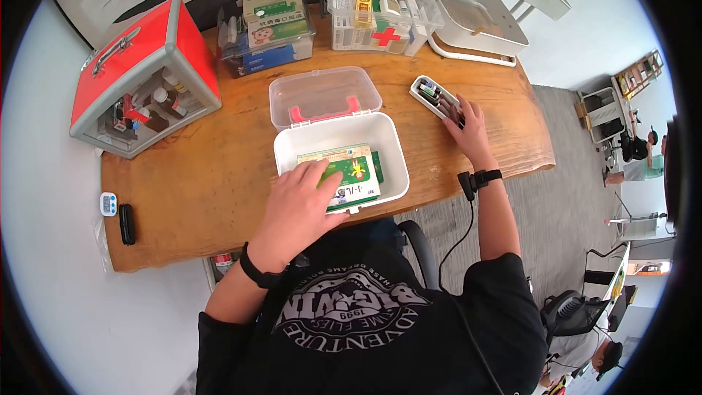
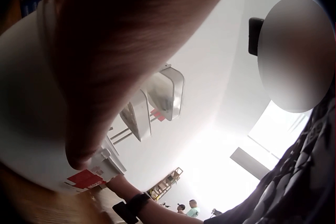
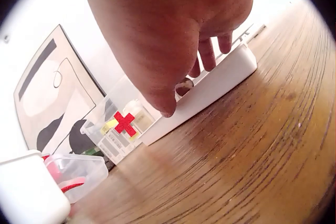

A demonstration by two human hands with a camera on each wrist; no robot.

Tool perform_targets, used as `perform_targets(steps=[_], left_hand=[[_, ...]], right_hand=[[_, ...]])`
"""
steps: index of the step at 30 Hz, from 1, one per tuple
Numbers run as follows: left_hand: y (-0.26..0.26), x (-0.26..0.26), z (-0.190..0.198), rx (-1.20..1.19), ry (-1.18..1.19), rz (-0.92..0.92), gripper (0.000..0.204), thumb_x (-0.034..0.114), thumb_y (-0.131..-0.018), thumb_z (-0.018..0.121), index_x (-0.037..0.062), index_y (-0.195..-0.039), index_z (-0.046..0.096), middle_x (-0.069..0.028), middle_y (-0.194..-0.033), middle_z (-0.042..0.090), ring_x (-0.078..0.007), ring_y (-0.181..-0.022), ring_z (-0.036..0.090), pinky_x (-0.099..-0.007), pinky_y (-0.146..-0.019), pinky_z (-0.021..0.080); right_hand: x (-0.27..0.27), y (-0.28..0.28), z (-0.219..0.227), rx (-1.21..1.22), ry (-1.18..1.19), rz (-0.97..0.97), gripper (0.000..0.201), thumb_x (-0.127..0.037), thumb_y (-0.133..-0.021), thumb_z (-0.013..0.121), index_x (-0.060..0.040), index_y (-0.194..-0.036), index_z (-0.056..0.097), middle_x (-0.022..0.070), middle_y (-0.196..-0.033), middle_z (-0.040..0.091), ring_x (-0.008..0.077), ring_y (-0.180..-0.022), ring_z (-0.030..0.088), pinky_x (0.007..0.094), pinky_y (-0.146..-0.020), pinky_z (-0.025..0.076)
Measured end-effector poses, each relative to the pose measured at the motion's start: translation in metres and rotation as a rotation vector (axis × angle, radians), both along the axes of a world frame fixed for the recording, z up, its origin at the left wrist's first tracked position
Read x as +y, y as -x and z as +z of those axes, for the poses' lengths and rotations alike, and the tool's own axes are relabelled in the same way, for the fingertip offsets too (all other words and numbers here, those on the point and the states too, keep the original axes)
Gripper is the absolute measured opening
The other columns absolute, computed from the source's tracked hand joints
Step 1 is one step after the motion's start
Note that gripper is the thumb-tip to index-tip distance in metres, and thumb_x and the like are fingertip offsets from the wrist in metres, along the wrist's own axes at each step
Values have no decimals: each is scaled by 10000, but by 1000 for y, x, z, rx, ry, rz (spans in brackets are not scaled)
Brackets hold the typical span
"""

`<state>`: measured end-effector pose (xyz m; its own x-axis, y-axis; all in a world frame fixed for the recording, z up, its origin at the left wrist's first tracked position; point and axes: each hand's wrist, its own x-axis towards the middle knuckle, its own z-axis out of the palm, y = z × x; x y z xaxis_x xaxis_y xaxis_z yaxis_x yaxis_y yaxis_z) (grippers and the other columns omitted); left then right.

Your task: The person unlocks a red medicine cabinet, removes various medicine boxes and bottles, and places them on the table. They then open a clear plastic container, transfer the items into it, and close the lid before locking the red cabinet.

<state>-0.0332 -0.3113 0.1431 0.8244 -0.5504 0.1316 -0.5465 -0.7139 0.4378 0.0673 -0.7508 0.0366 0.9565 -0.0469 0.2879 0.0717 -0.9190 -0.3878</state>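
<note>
In the head view, my left hand [image 1: 296,201] lies over the front of a white lidded box [image 1: 398,164], fingers extended across a green-and-white medicine carton [image 1: 358,189] inside it. The box's clear lid [image 1: 322,91], with its pink-red handle [image 1: 325,112], is tipped back. My right hand [image 1: 470,128] is at a small white tray [image 1: 417,88] holding several small dark and green cylinders [image 1: 429,91]. In the right wrist view, its fingers [image 3: 206,56] reach down into the tray and the thumb [image 3: 167,107] is at the near wall. Fingertips are partly hidden.
A red-and-silver medicine case [image 1: 131,66] stands at the left. Behind are a clear bin of cartons [image 1: 274,29], a clear bin with a red cross [image 1: 386,35] and a white rack [image 1: 482,29]. A timer [image 1: 108,203] and black case [image 1: 127,223] lie near the left edge.
</note>
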Motion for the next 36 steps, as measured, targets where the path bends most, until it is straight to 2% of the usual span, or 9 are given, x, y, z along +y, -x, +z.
perform_targets(steps=[5,8,10,17,22,25,27,36], left_hand=[[5,-7,0,-35,-50,1,564,207,-794,863,55,-1303,674,-174,-1405,593,-365,-1317,561,-464,-1069,493],[6,-9,-1,-38,-13,-23,553,207,-797,856,62,-1300,678,-170,-1418,589,-366,-1339,552,-468,-1079,488],[6,-9,-1,-32,-6,-25,549,209,-796,854,66,-1297,681,-165,-1418,591,-365,-1342,551,-473,-1081,485],[6,-8,-7,-50,19,-12,540,218,-782,851,86,-1282,696,-147,-1393,605,-360,-1341,553,-480,-1081,475],[6,-9,-6,-51,16,-6,539,213,-774,855,94,-1276,699,-141,-1385,608,-353,-1337,559,-478,-1079,474],[7,-9,-6,-57,21,-8,536,210,-772,856,96,-1272,699,-136,-1386,609,-349,-1339,561,-476,-1074,476],[7,-10,-7,-65,23,-4,535,208,-771,856,98,-1271,698,-133,-1386,609,-347,-1341,562,-474,-1070,477],[7,-10,-8,-75,21,11,543,210,-766,855,98,-1274,697,-129,-1386,609,-346,-1345,563,-476,-1058,479]], right_hand=[[-3,-6,-5,-167,134,78,755,-383,-847,858,-46,-1459,572,198,-1319,634,405,-1227,589,497,-1079,469],[2,-9,4,-73,70,81,764,-418,-829,868,-61,-1446,591,193,-1343,635,399,-1252,587,489,-1081,475],[8,-5,15,90,-16,61,765,-422,-821,874,-67,-1441,599,189,-1355,637,397,-1257,590,478,-1080,483],[31,24,24,53,1,219,850,-431,-785,892,-78,-1485,564,184,-1354,637,403,-1257,590,485,-1092,476],[35,37,22,8,50,227,798,-366,-807,886,-72,-1475,560,200,-1438,592,405,-1316,570,482,-1124,466],[26,45,15,54,-77,217,757,-343,-819,876,-64,-1453,572,207,-1456,585,411,-1348,548,486,-1146,448],[21,46,11,43,0,206,741,-334,-829,866,-66,-1454,573,212,-1482,571,418,-1378,526,488,-1161,433],[28,48,8,-8,21,154,672,-347,-840,858,-64,-1397,611,215,-1505,553,421,-1383,524,504,-1164,425]])
